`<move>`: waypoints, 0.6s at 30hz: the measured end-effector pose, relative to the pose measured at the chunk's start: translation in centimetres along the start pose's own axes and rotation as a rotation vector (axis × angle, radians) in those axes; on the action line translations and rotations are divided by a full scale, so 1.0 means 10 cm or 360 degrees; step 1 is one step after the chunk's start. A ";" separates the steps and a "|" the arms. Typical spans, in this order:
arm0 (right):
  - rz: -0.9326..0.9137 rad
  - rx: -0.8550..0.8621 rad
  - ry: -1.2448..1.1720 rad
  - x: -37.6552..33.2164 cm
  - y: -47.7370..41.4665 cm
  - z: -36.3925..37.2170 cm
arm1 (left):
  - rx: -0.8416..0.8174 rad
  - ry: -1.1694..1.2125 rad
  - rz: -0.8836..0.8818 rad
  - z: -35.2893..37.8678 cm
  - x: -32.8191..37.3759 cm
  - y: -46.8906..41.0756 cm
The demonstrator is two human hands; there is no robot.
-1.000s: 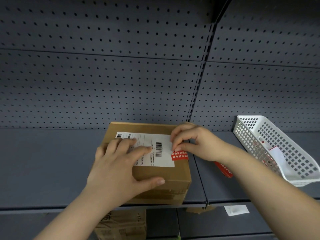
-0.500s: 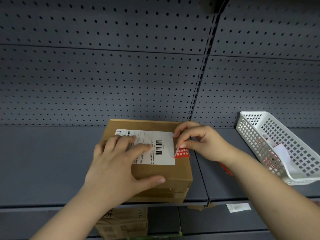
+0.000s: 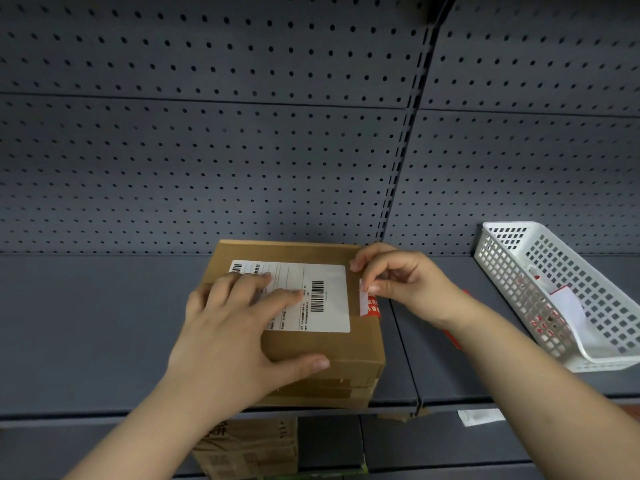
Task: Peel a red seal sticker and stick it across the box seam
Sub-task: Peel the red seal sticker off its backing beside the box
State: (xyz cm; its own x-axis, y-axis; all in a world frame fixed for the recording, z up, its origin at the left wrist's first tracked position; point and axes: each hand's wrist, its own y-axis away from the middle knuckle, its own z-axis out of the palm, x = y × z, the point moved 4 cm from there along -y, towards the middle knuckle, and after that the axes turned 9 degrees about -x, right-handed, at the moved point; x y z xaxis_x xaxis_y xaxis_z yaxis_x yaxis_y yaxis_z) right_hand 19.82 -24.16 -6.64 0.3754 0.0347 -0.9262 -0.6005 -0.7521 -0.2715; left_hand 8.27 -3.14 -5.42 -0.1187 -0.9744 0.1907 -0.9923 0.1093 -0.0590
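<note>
Your right hand (image 3: pixel 408 282) curls at the right top edge of the brown cardboard box (image 3: pixel 322 344), thumb and forefinger pinching a white strip that rises from the red seal sticker (image 3: pixel 372 306), which sits on the box's right edge beside the white shipping label (image 3: pixel 311 296). Your left hand (image 3: pixel 235 327) lies flat and spread on the box top, fingers over the label, thumb down the front face. The box rests on a grey metal shelf (image 3: pixel 86 323); a white perforated plastic basket (image 3: pixel 568 292) stands to the right.
</note>
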 end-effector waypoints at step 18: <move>-0.0087 0.0108 -0.0609 0.15 0.05 -0.05 | 0.0017 0.0006 0.0015 0.00 0.00 0.00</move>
State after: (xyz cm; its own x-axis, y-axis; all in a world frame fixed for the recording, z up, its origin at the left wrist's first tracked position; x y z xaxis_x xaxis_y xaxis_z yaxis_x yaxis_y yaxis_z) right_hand 20.47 -24.85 -8.06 0.1252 0.3263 -0.9370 -0.6368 -0.6977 -0.3281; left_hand 8.29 -3.11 -5.43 -0.1283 -0.9726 0.1941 -0.9906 0.1164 -0.0712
